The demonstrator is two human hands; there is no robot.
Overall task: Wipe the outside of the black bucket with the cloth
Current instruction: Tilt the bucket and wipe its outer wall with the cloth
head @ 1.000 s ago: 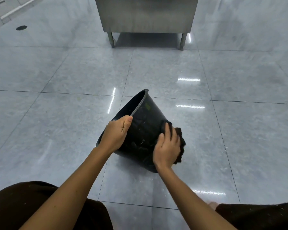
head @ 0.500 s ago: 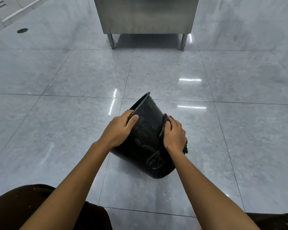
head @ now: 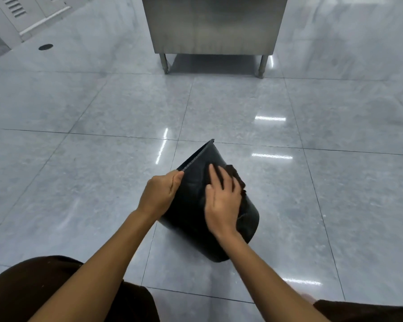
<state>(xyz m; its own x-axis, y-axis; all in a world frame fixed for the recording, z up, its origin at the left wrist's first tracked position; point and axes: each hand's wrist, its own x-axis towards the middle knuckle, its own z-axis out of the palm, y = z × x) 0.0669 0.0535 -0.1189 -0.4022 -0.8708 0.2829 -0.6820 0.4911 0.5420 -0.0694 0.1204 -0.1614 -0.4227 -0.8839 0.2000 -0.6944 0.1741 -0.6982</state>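
Note:
The black bucket (head: 191,205) lies tilted on the grey tiled floor, mouth turned away to the left, its base toward me. My left hand (head: 159,194) grips the rim at the near side of the mouth. My right hand (head: 222,201) lies flat on the bucket's upper wall and presses a dark brown cloth (head: 236,176) against it. Most of the cloth is hidden under the palm; only its far edge shows past the fingers. The right hand is blurred.
A stainless steel cabinet on legs (head: 215,26) stands on the floor beyond the bucket. A round floor drain (head: 45,46) is at the far left near a white louvred unit (head: 21,12). My knees in dark brown trousers (head: 44,291) frame the bottom edge.
The right hand with the cloth slid from the bucket's lower right side up onto its upper wall, nearer the rim. The bucket rolled slightly, and the left hand kept its hold on the rim.

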